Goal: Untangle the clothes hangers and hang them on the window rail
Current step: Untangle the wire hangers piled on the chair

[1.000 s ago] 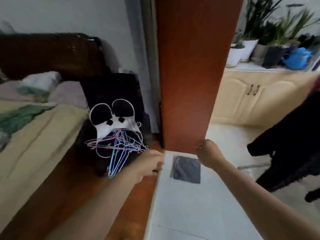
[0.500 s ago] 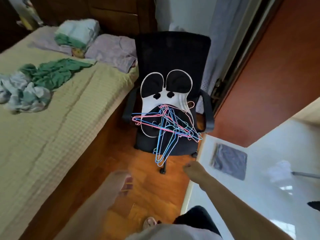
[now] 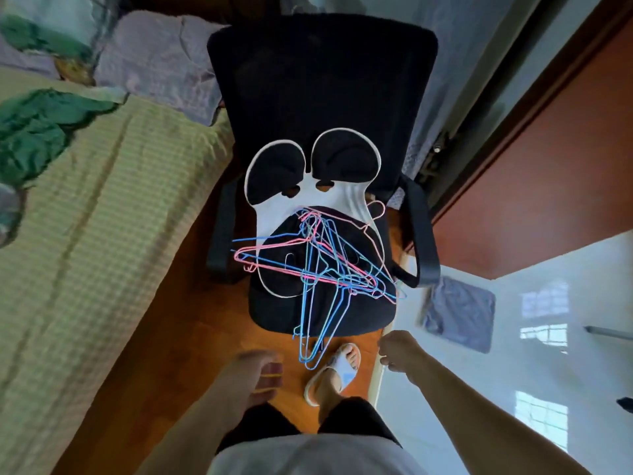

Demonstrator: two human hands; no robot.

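A tangled heap of thin wire clothes hangers [image 3: 320, 269], blue, pink and a few white, lies on the seat of a black office chair [image 3: 322, 108]. The heap rests partly on a black and white seat cushion [image 3: 274, 207] that has two round lobes at the back, and some blue hangers stick out over the front edge of the seat and hang down toward the floor. The chair stands on an orange wooden floor [image 3: 191, 323], between a bed [image 3: 85, 217] with a yellow-green checked cover on one side and a reddish-brown door [image 3: 548, 186] on the other side. On the bed lie a crumpled green cloth [image 3: 34, 128] and a pale purple pillow [image 3: 161, 66]. The left hand [image 3: 255, 375] is low in front of the chair, blurred, with the fingers loosely bent and nothing in it; it does not touch the hangers. The right hand [image 3: 399, 349] is near the front right corner of the seat, its fingers curled in, and it grasps nothing that I can see. Between the two hands a foot in a white sandal [image 3: 337, 368] stands on the wood, just beside the lowest hanger tips. To the right the floor changes to glossy white tiles [image 3: 513, 389], where a small grey-blue mat [image 3: 460, 311] lies.
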